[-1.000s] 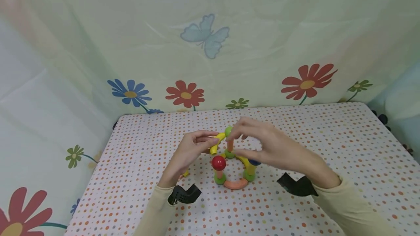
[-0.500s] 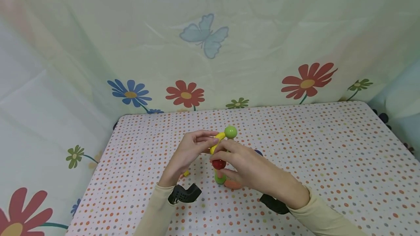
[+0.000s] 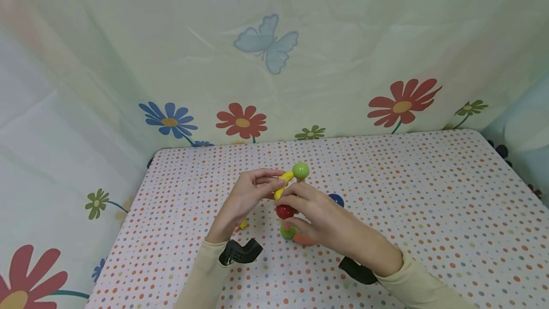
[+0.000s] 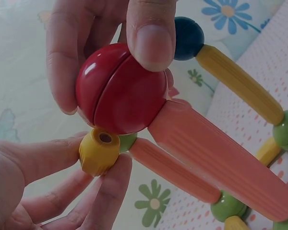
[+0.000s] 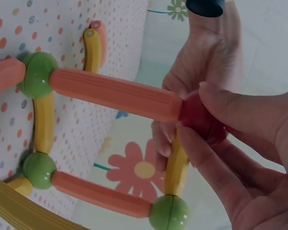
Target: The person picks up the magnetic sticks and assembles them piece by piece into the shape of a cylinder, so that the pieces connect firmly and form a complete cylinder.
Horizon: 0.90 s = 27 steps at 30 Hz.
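My left hand (image 3: 246,197) pinches a curved yellow rod (image 3: 283,186) between thumb and fingers. Its far end meets a glossy green ball (image 3: 301,170) on top of an upright orange rod. A round hole shows in the near end of the yellow rod (image 4: 99,155), which is close to a red ball (image 4: 120,91). My right hand (image 3: 321,216) grips that red ball with thumb and fingertips. Below the red ball stands another upright orange rod (image 4: 221,160). In the right wrist view, green balls (image 5: 40,170) and curved rods link the uprights at the base.
A blue ball (image 3: 336,200) tops a yellow upright behind my right hand. Loose yellow (image 5: 91,52) and orange rods lie on the dotted tabletop (image 3: 407,180) by my left wrist. A flowered curtain (image 3: 334,61) hangs behind the table.
My right hand has moved left and down from beside the green ball to the red ball and now grips it. My left hand keeps its hold on the yellow rod.
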Motion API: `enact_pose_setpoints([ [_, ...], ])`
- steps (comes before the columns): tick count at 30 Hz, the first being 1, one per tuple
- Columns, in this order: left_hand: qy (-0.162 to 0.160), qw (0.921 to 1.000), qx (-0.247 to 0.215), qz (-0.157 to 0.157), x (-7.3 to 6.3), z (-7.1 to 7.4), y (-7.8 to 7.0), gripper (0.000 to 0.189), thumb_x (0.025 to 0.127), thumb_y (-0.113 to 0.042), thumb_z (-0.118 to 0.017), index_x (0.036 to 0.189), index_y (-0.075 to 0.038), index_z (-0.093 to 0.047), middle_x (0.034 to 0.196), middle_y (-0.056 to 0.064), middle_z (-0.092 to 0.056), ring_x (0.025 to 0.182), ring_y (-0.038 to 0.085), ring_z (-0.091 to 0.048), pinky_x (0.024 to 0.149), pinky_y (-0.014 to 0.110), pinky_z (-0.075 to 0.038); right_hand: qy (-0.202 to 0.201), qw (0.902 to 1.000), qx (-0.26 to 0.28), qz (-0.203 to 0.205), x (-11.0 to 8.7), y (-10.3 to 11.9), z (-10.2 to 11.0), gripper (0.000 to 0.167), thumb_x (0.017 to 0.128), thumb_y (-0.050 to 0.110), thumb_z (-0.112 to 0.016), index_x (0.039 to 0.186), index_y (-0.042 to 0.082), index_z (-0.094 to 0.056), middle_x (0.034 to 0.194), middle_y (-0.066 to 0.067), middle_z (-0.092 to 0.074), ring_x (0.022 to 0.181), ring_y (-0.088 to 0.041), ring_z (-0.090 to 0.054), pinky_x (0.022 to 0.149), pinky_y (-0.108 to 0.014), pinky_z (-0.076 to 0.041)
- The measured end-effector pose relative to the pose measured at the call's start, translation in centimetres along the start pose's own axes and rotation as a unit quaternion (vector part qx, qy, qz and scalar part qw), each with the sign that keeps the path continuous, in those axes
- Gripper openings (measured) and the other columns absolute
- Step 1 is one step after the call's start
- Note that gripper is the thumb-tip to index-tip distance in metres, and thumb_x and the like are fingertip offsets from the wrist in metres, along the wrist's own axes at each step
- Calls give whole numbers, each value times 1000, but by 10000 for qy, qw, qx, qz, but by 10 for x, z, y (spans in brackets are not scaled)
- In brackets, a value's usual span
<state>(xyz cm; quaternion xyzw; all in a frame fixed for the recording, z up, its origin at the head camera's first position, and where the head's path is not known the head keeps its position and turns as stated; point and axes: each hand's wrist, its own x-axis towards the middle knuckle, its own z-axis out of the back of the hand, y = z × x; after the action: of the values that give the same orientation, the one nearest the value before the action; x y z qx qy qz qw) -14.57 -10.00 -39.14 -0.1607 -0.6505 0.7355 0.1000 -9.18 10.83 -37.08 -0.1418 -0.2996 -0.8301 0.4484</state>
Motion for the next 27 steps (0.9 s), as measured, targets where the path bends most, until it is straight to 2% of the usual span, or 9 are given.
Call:
enact_pose_setpoints([
  [8, -40, 9999, -15, 120, 0, 0, -2, 34, 99, -17, -73, 131, -3, -70, 115, 12, -76, 91, 22, -74, 94, 49, -58, -490, 9988, 37, -38, -5, -1, -11, 39, 76, -6, -90, 109, 0, -71, 115, -6, -60, 96, -16, -65, 78, -24, -58],
  [13, -12, 10000, 19, 92, 1, -1, -3, 34, 99, -16, -73, 131, -2, -70, 113, 12, -76, 89, 20, -75, 94, 51, -57, -404, 9989, 16, -253, -5, 1, -9, 38, 77, 0, -92, 108, 3, -71, 114, -5, -59, 94, -15, -65, 77, -23, -58],
  [16, 5, 10000, -6, 95, 1, -1, -3, 34, 100, -17, -72, 131, -2, -69, 113, 12, -76, 89, 20, -75, 96, 54, -56, -288, 9981, 34, -544, -5, 5, 1, 33, 81, 7, -91, 110, 8, -73, 116, -2, -61, 95, -14, -65, 77, -25, -59],
  [18, 40, 10000, -18, 71, 0, -1, -2, 34, 101, -17, -71, 132, -2, -69, 115, 13, -76, 90, 20, -74, 96, 55, -56, -362, 9967, 81, -724, -5, 6, 12, 28, 85, 9, -88, 110, 10, -74, 117, -1, -61, 95, -13, -65, 76, -27, -59],
  [23, 110, 9999, 80, -45, -1, -2, -1, 36, 106, -22, -64, 134, 1, -66, 120, 16, -73, 98, 19, -70, 90, 40, -60, -967, 9897, 326, -1000, -9, -6, 45, 22, 90, 0, -80, 107, 13, -74, 113, 3, -64, 95, -11, -65, 76, -28, -59],
  [27, -113, 9992, 362, -126, -3, -4, 8, 36, 109, -23, -58, 135, 1, -65, 119, 15, -71, 99, 23, -70, 89, 37, -60, -1358, 9750, 775, -1581, -21, -35, 61, 15, 97, -3, -70, 107, 7, -74, 108, -2, -68, 90, -9, -63, 77, -21, -55],
])
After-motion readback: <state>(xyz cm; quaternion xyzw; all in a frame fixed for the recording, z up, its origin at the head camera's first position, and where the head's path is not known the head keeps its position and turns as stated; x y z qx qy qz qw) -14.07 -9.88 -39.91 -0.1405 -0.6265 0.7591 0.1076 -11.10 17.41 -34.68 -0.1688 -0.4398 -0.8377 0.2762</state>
